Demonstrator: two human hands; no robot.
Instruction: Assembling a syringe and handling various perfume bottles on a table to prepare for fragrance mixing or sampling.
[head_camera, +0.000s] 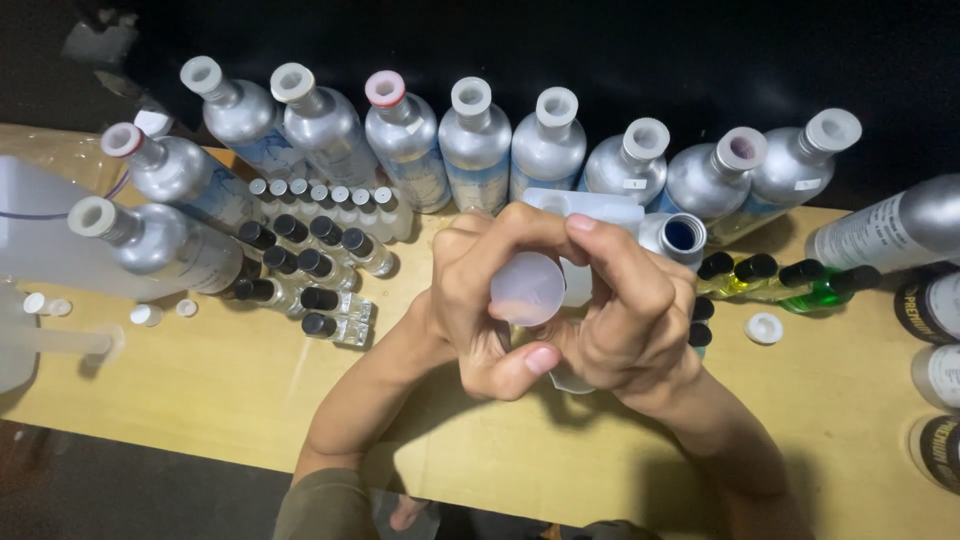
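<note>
Hands meet at the middle of the view: your left hand (480, 300) and your right hand (625, 320) both wrap a translucent white plastic bottle (527, 288), whose round pale end faces the camera between your fingers (600, 240). Fingers of both hands are clenched around it, with your left thumb crossing beneath the round end and your right fingers curling over its top and far side. Most of the bottle's body is hidden by your palms; a small pale part shows just below your left thumb.

Just beyond your fingers lies a white rectangular container (590, 208), and beside it, past your right knuckles, stands an open aluminium bottle with a blue interior (683, 236). A row of silver aluminium bottles with white stoppers (475, 140) runs further out, along the far edge of the wooden table (240, 390). Outward of your left fingers stands a cluster of small glass vials with black caps (315, 275). Outward of your right fingers lie small bottles of yellow and green liquid (790, 285), and near them a loose white cap (764, 328) rests on the table.
</note>
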